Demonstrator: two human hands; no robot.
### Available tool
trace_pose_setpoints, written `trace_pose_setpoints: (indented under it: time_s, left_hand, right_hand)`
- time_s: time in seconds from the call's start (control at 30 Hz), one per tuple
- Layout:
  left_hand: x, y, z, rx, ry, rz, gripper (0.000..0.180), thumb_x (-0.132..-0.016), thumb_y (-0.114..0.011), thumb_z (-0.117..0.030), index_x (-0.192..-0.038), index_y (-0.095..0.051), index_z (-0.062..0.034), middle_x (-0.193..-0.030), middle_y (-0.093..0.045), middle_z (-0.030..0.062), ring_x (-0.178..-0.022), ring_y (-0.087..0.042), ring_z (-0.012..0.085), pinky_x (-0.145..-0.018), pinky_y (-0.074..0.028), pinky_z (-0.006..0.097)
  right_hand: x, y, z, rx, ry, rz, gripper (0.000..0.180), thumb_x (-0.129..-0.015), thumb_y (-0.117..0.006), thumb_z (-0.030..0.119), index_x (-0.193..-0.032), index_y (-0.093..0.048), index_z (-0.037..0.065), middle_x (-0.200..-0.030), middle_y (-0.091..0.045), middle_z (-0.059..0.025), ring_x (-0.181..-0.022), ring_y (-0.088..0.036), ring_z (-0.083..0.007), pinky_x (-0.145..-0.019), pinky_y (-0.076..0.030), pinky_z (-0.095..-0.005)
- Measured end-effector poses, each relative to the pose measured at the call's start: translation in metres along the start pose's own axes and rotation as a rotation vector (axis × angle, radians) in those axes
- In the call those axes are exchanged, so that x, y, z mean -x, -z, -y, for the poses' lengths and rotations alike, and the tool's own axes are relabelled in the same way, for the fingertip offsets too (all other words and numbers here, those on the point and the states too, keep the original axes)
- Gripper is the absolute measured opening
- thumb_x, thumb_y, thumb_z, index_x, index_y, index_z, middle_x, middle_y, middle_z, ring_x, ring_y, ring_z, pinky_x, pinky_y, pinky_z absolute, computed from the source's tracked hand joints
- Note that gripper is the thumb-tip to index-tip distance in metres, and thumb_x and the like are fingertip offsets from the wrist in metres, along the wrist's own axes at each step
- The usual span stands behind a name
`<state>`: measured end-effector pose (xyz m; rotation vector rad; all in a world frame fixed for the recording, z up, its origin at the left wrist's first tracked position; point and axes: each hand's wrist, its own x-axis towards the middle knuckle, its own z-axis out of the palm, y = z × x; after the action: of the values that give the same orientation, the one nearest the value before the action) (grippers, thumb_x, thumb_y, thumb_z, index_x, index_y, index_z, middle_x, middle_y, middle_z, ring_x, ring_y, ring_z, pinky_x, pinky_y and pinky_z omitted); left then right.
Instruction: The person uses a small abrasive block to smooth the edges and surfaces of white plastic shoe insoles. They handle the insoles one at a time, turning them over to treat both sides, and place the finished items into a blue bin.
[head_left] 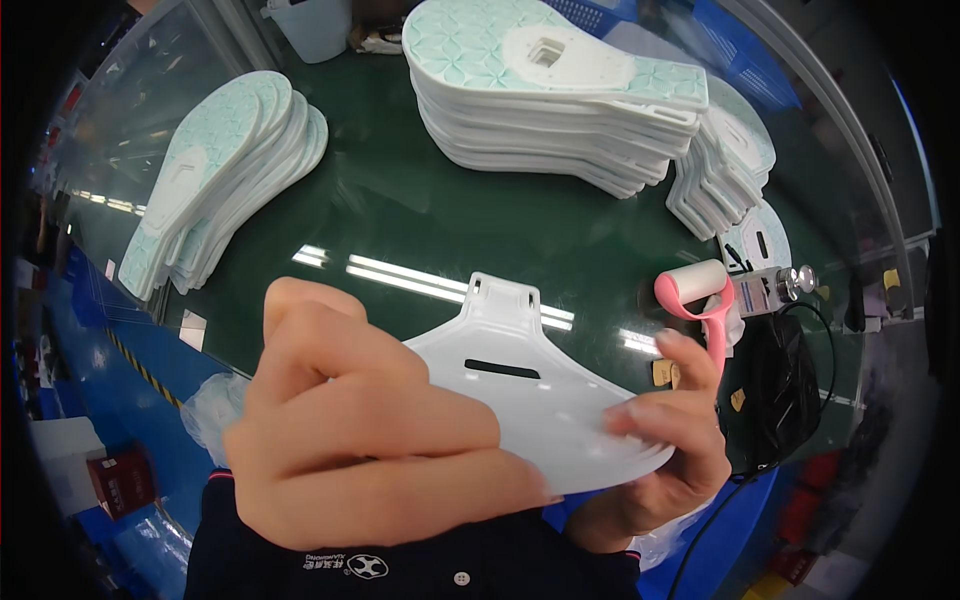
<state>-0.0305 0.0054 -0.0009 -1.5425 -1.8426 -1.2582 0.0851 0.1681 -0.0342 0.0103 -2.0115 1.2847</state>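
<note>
A glossy white plastic panel [540, 410] is held up in front of me, its narrow slotted end pointing away and one long dark slot across it. My right hand [670, 445] grips its right edge, fingers bent around the rim. My left hand [370, 430] is closed, close to the camera, and covers the panel's left part. Its lowest fingertip lies at the panel's lower edge; whatever the curled fingers hold is hidden. Beyond my right hand, a pink-handled roller with a white cylinder [697, 281] rests on the table.
On the green tabletop [370, 215] stand stacks of white panels with pale green patterned faces: a left stack [225, 175], a tall middle stack [545, 120] and a right stack [725, 160]. A metal-topped bottle [765, 290] and a black bag [785, 385] sit at right.
</note>
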Motion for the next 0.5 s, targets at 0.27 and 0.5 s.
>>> trace_pose_setpoints:
  time_s: [0.27, 0.5]
  left_hand:
    - [-0.016, 0.015, 0.012, 0.002, 0.072, -0.143, 0.028, -0.048, -0.073, -0.013, -0.073, -0.061, -0.0088, -0.064, -0.052, -0.0013, -0.059, -0.040, 0.0143, -0.058, -0.029, 0.030]
    - [-0.027, 0.020, 0.004, 0.051, 0.023, -0.199, 0.015, -0.056, -0.069, -0.017, -0.067, -0.061, -0.0126, -0.064, -0.053, -0.0040, -0.061, -0.040, 0.0126, -0.057, -0.029, 0.028]
  right_hand:
    - [-0.019, -0.017, 0.000, -0.201, 0.123, -0.157, 0.016, -0.063, -0.070, 0.013, -0.077, -0.062, 0.011, -0.075, -0.064, -0.0006, -0.086, -0.051, -0.0197, -0.088, -0.038, -0.0389]
    - [-0.014, -0.018, 0.011, -0.231, 0.166, -0.220, 0.016, -0.066, -0.071, 0.020, -0.077, -0.063, 0.012, -0.077, -0.064, 0.0009, -0.087, -0.050, -0.0184, -0.089, -0.038, -0.0380]
